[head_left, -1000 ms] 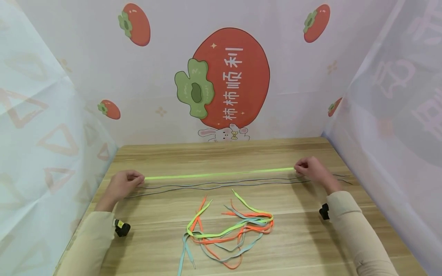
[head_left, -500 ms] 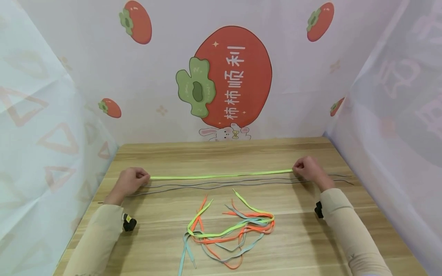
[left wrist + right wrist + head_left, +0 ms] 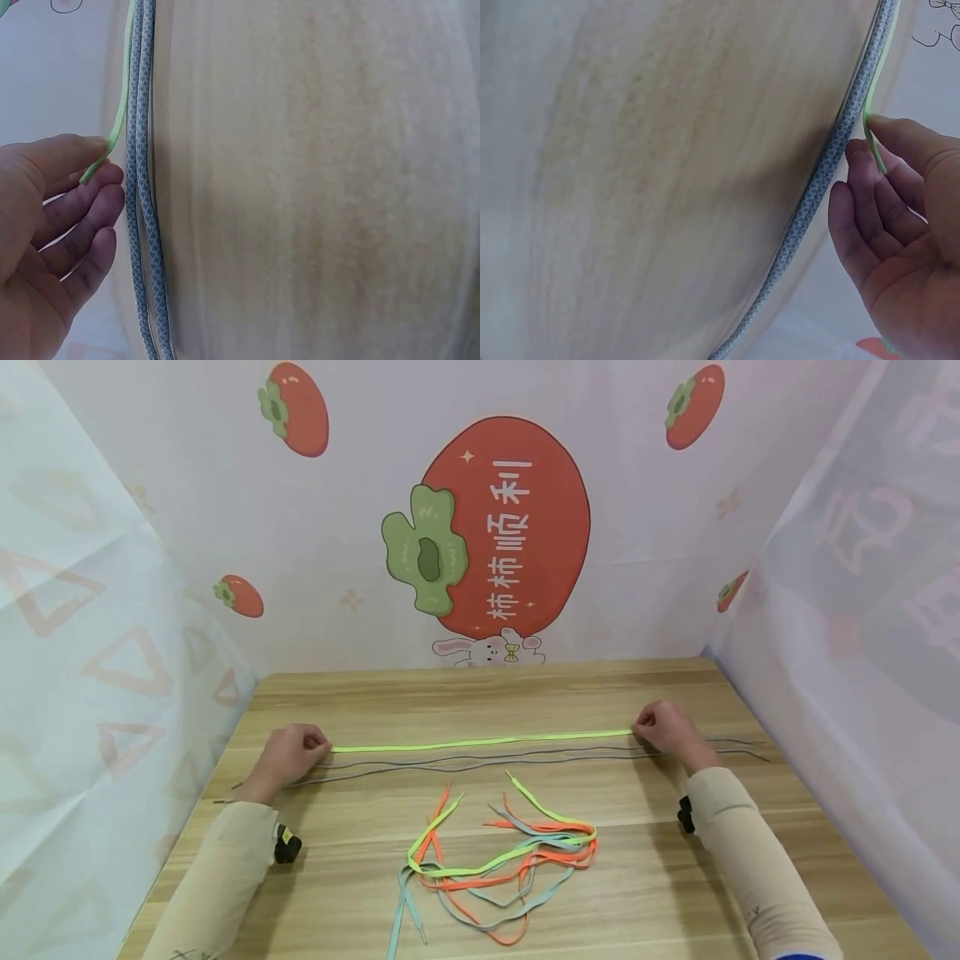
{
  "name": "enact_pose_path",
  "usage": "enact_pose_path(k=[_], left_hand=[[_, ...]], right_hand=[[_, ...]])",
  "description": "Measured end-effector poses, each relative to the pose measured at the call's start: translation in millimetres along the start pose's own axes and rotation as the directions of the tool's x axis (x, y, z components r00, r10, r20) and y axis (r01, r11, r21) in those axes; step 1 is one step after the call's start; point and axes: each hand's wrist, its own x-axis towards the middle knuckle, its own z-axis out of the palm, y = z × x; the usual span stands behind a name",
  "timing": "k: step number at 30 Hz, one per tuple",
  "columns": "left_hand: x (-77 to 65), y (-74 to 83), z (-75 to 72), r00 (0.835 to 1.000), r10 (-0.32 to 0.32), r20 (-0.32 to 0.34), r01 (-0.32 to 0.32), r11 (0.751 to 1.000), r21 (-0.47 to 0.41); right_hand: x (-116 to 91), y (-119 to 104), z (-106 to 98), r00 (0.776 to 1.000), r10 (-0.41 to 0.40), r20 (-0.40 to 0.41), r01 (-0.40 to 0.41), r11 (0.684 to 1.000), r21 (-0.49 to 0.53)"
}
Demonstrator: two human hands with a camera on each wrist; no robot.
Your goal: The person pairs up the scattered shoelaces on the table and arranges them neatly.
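Note:
A neon yellow-green shoelace (image 3: 480, 743) runs nearly straight across the far part of the table. My left hand (image 3: 294, 752) pinches its left end between thumb and finger; in the left wrist view a short tip of the shoelace (image 3: 96, 169) pokes out past the thumb. At the other end my right hand (image 3: 666, 727) pinches it the same way, with a short tip (image 3: 877, 154) showing in the right wrist view. Just nearer than this lace, two grey patterned round laces (image 3: 450, 767) lie side by side, roughly parallel to it, passing close by both hands.
A loose tangle of orange laces (image 3: 510, 937), light blue-grey laces (image 3: 393, 918) and another yellow-green lace (image 3: 450, 872) lies on the front middle of the wooden table (image 3: 337, 893). A printed white sheet (image 3: 637, 568) stands behind, with similar sheets at both sides.
Both hands have drawn a little closer together, the left moving right and the right slightly left, still pinching the yellow-green shoelace. The other laces stay where they were.

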Motion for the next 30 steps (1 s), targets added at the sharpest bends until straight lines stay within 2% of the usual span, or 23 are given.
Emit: enact_pose_path(k=[9,14,19,23,27,30], left_hand=[[-9.9,-0.4,-8.2,0.999,0.005,-0.035,-0.004,1.0,0.022],[-13.7,6.5,-11.0,1.0,0.027,-0.008,-0.026,0.999,0.043],[-18.3,36.6,-13.0,0.993,0.079,0.084,-0.082,0.996,0.03],[-23.5,67.9,-13.6,0.98,0.156,0.12,-0.16,0.987,0.022],[-28.6,97.1,-12.3,0.959,0.241,0.152,-0.246,0.969,0.013],[-31.5,117.7,-7.1,0.931,0.306,0.2,-0.306,0.951,-0.03]], right_hand=[[-4,3,-12,1.0,0.005,-0.004,-0.005,0.999,-0.053],[-11,-10,-19,1.0,-0.029,0.0,0.029,0.998,-0.052],[-21,-36,-23,0.99,-0.136,0.038,0.139,0.986,-0.087],[-28,-64,-21,0.968,-0.218,0.127,0.23,0.97,-0.08],[-34,-92,-15,0.932,-0.302,0.202,0.315,0.949,-0.032],[-39,-113,-13,0.898,-0.371,0.237,0.384,0.923,-0.007]])
